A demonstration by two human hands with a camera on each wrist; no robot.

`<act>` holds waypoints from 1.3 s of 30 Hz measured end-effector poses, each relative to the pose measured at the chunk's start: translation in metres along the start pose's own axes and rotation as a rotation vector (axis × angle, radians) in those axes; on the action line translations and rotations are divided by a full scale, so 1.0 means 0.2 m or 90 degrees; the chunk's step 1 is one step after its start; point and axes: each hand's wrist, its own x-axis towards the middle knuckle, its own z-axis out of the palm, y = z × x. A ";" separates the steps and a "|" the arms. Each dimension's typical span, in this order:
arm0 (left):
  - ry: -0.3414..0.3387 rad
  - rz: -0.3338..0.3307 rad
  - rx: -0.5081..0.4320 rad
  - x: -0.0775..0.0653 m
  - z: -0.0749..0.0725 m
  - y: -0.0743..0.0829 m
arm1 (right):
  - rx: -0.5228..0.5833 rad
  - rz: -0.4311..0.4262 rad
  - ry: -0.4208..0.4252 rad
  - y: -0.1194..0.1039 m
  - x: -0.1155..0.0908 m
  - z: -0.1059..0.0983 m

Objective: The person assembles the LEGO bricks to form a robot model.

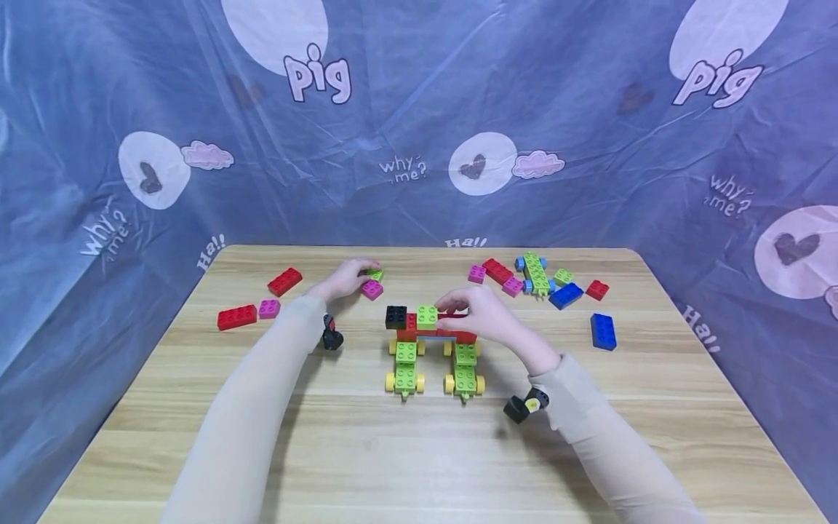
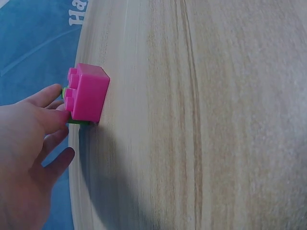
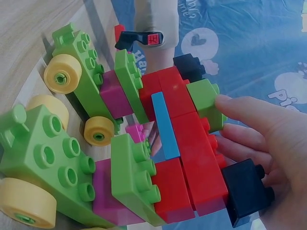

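At the table's far side, my left hand has its fingertips around a light green brick, mostly hidden behind a pink brick in the left wrist view. My right hand pinches a light green brick atop a built model; in the right wrist view the thumb lies against that brick. The model has red bricks across the top, a blue piece beneath, black bricks at both ends, and two green wheeled bases with yellow wheels.
Red bricks and a pink brick lie at the left. Toward the back right are a green base with blue wheels, blue bricks and several small red, pink and green ones. A printed blue cloth hangs behind the table.
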 end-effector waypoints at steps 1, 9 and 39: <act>-0.001 0.000 0.001 0.00 0.00 0.00 | 0.001 -0.001 0.000 0.00 0.00 0.00; 0.000 -0.027 -0.012 -0.01 0.00 -0.01 | 0.012 0.006 0.004 -0.01 0.00 0.01; 0.048 -0.084 -0.108 -0.02 -0.03 0.01 | 0.005 -0.003 -0.004 -0.01 0.00 -0.01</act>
